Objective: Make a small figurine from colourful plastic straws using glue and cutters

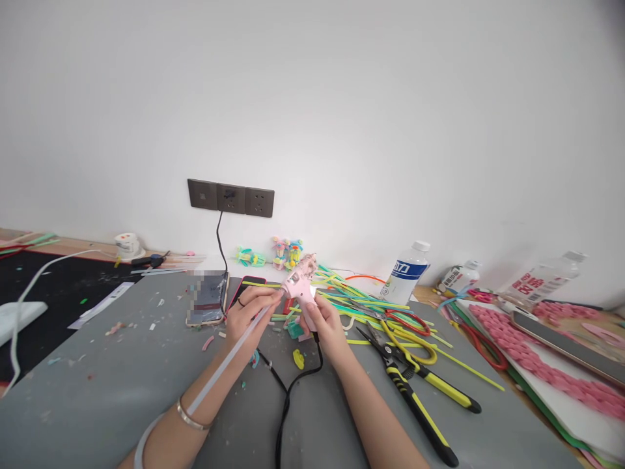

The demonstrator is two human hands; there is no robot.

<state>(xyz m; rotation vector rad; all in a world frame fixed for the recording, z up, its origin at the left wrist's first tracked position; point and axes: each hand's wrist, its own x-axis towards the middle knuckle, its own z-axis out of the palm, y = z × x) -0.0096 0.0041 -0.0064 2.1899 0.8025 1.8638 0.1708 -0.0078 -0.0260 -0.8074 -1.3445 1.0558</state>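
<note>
My right hand [326, 326] is wrapped round the handle of a pink hot glue gun [299, 285], whose nozzle end points up and away from me. Pinched in the fingers of my left hand [249, 316] is a long whitish glue stick [219, 370], its front end at the rear of the gun. The rest of the stick slopes back over my left forearm. From the bottom of the handle a black cord [288, 404] runs down across the grey mat [146, 384]. Loose scraps and a small yellow piece [298, 358] lie below my hands.
Yellow-and-black pliers [405, 378], scissors [410, 339] and green-yellow fuzzy stems [361, 296] lie to the right. Behind stand small fuzzy figures [288, 251] and a bottle [405, 273]. A phone [208, 299] lies at left, below the wall sockets [230, 197]. Pink braided trim [537, 358] lies far right.
</note>
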